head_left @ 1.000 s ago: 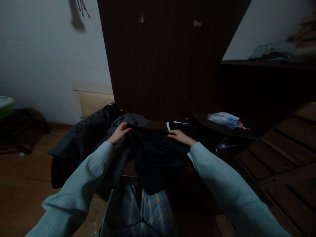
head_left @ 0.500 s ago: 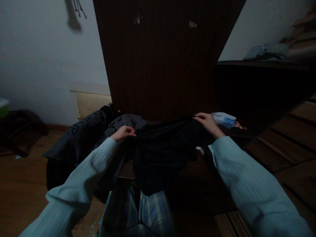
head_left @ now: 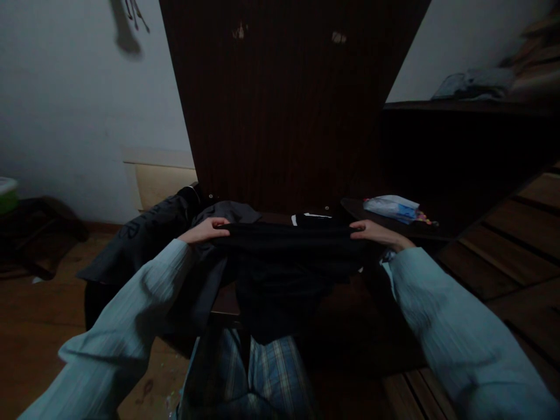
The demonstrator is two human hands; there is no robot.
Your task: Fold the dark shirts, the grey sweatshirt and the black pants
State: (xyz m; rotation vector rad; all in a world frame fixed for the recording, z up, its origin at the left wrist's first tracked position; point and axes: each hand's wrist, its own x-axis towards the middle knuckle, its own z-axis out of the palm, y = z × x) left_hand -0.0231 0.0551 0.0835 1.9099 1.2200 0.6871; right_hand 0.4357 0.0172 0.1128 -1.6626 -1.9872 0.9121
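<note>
A black garment (head_left: 284, 274) is stretched sideways between my two hands, its lower part hanging toward my knees over the dark desk edge. My left hand (head_left: 205, 230) is closed, pinching the garment's upper left corner. At the upper right corner my right hand (head_left: 378, 233) pinches the cloth between thumb and fingers. Its exact kind does not show in the dim light. Just behind the taut top edge lies something dark with white edging (head_left: 311, 219). Beside my left hand is a heap of dark grey clothing (head_left: 234, 211).
A dark wooden panel (head_left: 280, 105) rises behind the desk. A plastic packet (head_left: 394, 208) lies on the right, below a dark shelf (head_left: 464, 107). More dark clothing (head_left: 144, 233) drapes at the left. A low stool (head_left: 39, 233) stands by the wall, with wooden slats at far right.
Both hands have moved apart and the right one has come lower and nearer. The garment's top edge is now straighter, and the white-edged thing behind it has come into view.
</note>
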